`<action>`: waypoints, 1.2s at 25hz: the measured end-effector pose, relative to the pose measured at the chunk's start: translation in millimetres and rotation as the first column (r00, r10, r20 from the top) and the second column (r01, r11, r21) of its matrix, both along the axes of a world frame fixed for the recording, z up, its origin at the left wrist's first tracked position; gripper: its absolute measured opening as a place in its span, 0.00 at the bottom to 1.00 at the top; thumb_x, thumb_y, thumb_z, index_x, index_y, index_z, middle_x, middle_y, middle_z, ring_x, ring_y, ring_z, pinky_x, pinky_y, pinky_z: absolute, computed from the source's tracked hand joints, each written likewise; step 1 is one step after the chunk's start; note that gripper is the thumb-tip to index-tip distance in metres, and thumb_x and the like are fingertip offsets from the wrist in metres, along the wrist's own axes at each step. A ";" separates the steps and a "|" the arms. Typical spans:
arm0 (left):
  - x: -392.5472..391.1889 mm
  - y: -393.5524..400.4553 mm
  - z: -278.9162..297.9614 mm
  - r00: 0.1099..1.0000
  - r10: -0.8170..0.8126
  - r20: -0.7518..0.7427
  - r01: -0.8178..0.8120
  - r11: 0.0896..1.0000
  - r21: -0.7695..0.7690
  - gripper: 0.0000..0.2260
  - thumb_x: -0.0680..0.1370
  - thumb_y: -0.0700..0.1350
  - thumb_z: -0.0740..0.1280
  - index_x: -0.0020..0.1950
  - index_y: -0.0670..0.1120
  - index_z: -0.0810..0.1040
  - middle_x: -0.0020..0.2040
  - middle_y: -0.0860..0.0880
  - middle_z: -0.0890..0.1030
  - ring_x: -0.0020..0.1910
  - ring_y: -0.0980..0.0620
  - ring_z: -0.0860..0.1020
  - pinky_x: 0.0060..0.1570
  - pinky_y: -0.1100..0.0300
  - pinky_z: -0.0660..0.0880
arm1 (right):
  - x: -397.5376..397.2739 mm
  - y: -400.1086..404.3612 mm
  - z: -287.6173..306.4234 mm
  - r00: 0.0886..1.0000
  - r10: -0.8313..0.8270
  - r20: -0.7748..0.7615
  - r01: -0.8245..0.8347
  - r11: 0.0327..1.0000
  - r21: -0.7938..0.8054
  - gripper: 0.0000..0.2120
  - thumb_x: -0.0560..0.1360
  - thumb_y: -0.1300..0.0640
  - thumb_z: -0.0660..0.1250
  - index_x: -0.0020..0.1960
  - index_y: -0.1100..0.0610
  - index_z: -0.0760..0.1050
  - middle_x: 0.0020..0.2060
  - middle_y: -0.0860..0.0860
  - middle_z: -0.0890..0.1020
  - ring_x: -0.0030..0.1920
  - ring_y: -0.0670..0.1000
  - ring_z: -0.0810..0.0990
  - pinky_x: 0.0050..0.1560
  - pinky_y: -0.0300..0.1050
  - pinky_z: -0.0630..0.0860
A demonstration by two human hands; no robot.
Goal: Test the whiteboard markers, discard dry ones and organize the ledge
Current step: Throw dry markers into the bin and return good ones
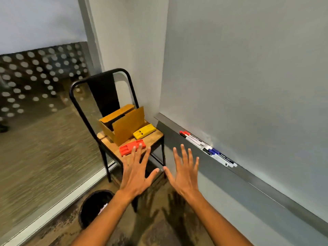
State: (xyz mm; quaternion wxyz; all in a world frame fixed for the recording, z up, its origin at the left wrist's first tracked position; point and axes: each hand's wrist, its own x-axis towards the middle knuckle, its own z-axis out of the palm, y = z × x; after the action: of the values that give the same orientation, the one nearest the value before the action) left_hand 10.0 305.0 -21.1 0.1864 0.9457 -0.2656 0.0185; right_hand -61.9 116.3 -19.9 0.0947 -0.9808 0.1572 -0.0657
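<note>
Several markers lie on the metal ledge (257,183) under the whiteboard (248,68): red-capped markers (191,138) to the left, blue and black-capped markers (219,156) to the right. My left hand (137,172) and my right hand (184,172) are both held out flat in the air, fingers spread, holding nothing. The left hand hovers in front of the chair seat; the right hand is left of the ledge, apart from the markers.
A black metal chair (83,121) with a wooden seat carries an open cardboard box (124,125), a yellow eraser (144,131) and a red eraser (129,148). A dark waste bin (92,206) stands on the floor below left. A glass wall is at left.
</note>
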 end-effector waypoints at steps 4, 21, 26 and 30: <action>-54.0 -91.0 3.5 0.993 -0.122 -0.003 0.122 0.992 -0.018 0.38 0.76 0.73 0.46 0.80 0.58 0.41 0.80 0.50 0.37 0.79 0.48 0.37 0.75 0.35 0.44 | -75.2 -80.0 -0.1 0.989 -0.143 0.034 0.144 0.990 -0.005 0.40 0.74 0.27 0.47 0.80 0.44 0.43 0.80 0.51 0.41 0.79 0.58 0.41 0.75 0.66 0.40; -286.1 -399.1 -10.8 0.818 -0.576 -0.006 0.573 0.815 -0.088 0.37 0.76 0.72 0.48 0.81 0.56 0.45 0.81 0.51 0.40 0.80 0.48 0.40 0.74 0.34 0.46 | -380.3 -352.8 -18.3 0.844 -0.518 0.139 0.523 0.853 0.003 0.36 0.76 0.29 0.47 0.78 0.48 0.56 0.77 0.54 0.62 0.77 0.58 0.60 0.75 0.63 0.56; -322.4 -444.4 -19.1 0.724 -0.690 -0.024 0.688 0.724 -0.049 0.36 0.77 0.71 0.49 0.81 0.56 0.47 0.81 0.51 0.44 0.80 0.49 0.42 0.74 0.34 0.48 | -460.7 -398.2 -32.6 0.698 -0.710 0.097 0.713 0.701 0.002 0.28 0.77 0.35 0.58 0.70 0.51 0.68 0.65 0.54 0.75 0.65 0.57 0.73 0.64 0.58 0.70; -346.4 -480.0 -25.2 0.647 -0.762 -0.021 0.763 0.647 -0.002 0.36 0.77 0.71 0.47 0.81 0.56 0.48 0.81 0.51 0.44 0.80 0.48 0.43 0.74 0.37 0.47 | -511.7 -415.9 -54.5 0.584 -0.811 -0.043 0.811 0.585 -0.008 0.22 0.73 0.45 0.68 0.63 0.55 0.74 0.58 0.54 0.79 0.59 0.58 0.77 0.62 0.60 0.70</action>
State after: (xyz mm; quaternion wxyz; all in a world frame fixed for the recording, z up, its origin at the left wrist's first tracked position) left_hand -336.5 -175.1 -46.3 0.1761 0.7473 -0.6366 -0.0719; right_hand -573.6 -299.6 -74.5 0.0570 -0.8021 0.5891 -0.0801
